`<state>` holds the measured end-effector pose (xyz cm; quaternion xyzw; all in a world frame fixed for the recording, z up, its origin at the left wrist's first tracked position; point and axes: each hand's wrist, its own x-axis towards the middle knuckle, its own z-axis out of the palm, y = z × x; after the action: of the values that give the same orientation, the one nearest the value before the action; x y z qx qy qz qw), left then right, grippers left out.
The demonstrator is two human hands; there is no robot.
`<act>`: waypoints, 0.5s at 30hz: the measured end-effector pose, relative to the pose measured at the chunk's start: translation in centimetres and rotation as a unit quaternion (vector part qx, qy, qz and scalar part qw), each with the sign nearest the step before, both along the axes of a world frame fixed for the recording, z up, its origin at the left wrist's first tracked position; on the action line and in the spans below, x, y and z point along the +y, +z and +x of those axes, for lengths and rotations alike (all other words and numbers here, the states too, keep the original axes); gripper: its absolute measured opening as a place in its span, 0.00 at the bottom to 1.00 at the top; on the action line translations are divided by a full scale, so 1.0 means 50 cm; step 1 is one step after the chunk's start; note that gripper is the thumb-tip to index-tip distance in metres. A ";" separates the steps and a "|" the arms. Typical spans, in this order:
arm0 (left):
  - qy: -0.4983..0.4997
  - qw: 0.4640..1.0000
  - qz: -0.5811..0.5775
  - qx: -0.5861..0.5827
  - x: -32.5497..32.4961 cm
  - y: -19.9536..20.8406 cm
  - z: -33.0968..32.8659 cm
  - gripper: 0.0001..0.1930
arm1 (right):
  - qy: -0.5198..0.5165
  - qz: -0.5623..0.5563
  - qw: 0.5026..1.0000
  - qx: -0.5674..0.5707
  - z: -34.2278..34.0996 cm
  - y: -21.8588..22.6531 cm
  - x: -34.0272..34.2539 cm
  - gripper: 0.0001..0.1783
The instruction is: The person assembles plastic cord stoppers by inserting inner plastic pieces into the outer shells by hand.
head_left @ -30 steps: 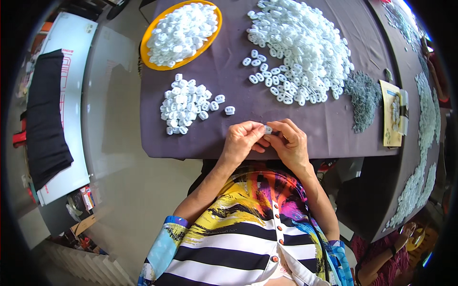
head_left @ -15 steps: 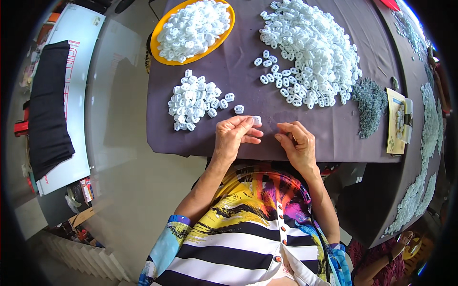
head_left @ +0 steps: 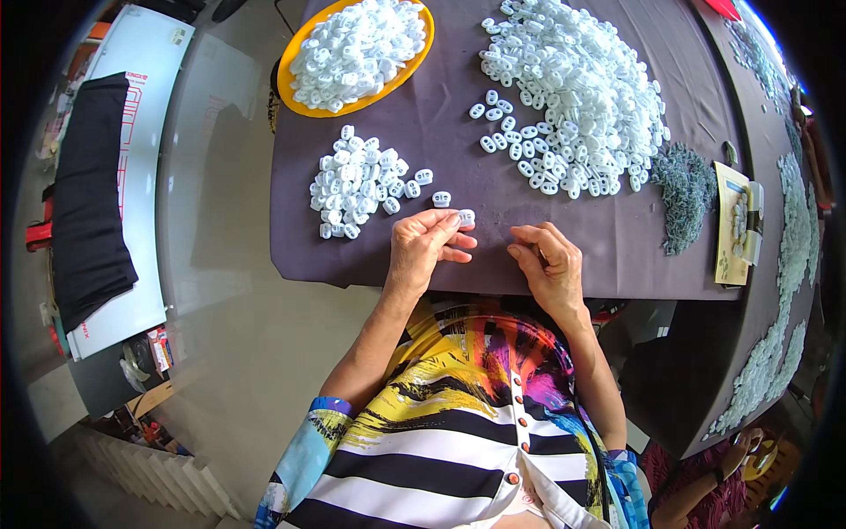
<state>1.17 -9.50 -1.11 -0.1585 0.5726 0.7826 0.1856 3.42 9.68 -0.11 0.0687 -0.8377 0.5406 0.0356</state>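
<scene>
My left hand (head_left: 423,249) is closed, thumb and forefinger pinching a small white two-hole cord lock (head_left: 467,216) just above the table. My right hand (head_left: 553,269) is held to its right, thumb and forefinger curled close together; I cannot make out what is in them, if anything. Beside my left fingertips lies a loose cord lock (head_left: 441,199). Left of that sits a small heap of similar cord locks (head_left: 352,183). Beyond my right hand spreads a large heap of white oval two-hole pieces (head_left: 582,97).
An orange-yellow oval tray (head_left: 284,84) piled with white pieces stands at the far left of the dark tablecloth (head_left: 652,273). To the right lie a grey tangle of small spring-like parts (head_left: 682,198) and a yellow card (head_left: 730,251). Another person's arm (head_left: 696,498) shows at lower right.
My left hand has shifted slightly left and away from my right hand, carrying the cord lock. My right hand has stayed nearly still.
</scene>
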 end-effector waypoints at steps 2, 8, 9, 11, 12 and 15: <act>-0.002 1.000 -0.022 0.003 0.000 0.002 -0.002 0.12 | -0.001 -0.001 1.000 0.000 0.000 0.000 -0.001 0.10; 0.008 0.999 -0.040 0.010 -0.005 0.002 -0.006 0.12 | -0.002 -0.003 1.000 0.009 -0.001 0.001 -0.003 0.09; 0.009 0.999 -0.041 0.010 -0.007 0.003 -0.005 0.12 | -0.002 -0.004 1.000 0.012 -0.001 0.001 -0.004 0.09; 0.013 0.999 -0.041 0.007 -0.012 0.005 -0.007 0.12 | -0.002 -0.002 1.000 0.011 -0.001 0.002 -0.004 0.09; 0.012 0.999 -0.041 0.008 -0.013 0.007 -0.007 0.12 | -0.002 0.001 1.000 0.010 -0.001 0.002 -0.003 0.09; 0.025 0.997 -0.070 -0.001 -0.026 0.022 -0.010 0.11 | -0.001 0.000 1.000 0.013 0.001 -0.003 -0.003 0.09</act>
<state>0.66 -10.82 -0.01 -0.1858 0.6220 0.7447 0.1549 3.45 9.55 -0.25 0.0746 -0.8375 0.5392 0.0473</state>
